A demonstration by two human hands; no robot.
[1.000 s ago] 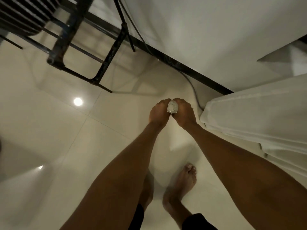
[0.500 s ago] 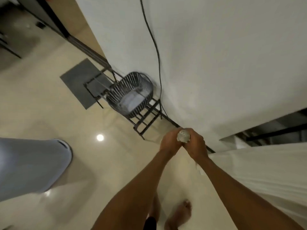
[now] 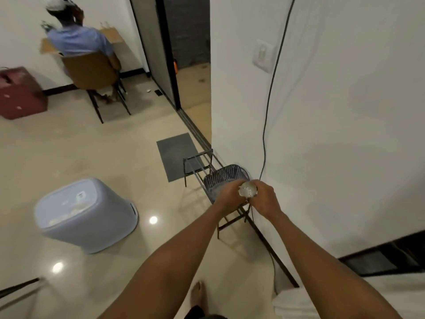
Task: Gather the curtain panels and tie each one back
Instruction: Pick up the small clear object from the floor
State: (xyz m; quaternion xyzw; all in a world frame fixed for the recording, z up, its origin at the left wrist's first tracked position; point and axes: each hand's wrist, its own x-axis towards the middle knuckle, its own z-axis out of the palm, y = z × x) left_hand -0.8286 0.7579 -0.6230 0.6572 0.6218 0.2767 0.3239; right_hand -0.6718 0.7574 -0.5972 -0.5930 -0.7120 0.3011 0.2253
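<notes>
A person's 2 bare arms reach forward from the bottom of the view, over a glossy beige tiled floor. The left hand and right hand meet in front of a white wall, fingers curled tight around 1 small pale bundle pressed between them. It looks like bunched white fabric or a rolled tie; the view is too soft to tell which. Both grips are narrow and closed on that bundle.

The white curtain panel lies at the lower right corner, hanging loose and well apart from the hands. It does not appear tied back.

Behind the hands a dark wire basket sits on a thin black metal rack against the wall. A black cable runs down the wall to just beside the hands. A pale blue bin stands on the floor to the left. Far off, another person sits on a brown chair.

Judged from this, the step in hand is readying the tie. To do it well, the hands should likely keep hold of both ends, turn to the panel at right, gather its folds evenly, then wrap the tie snugly around them, clear of the cable
</notes>
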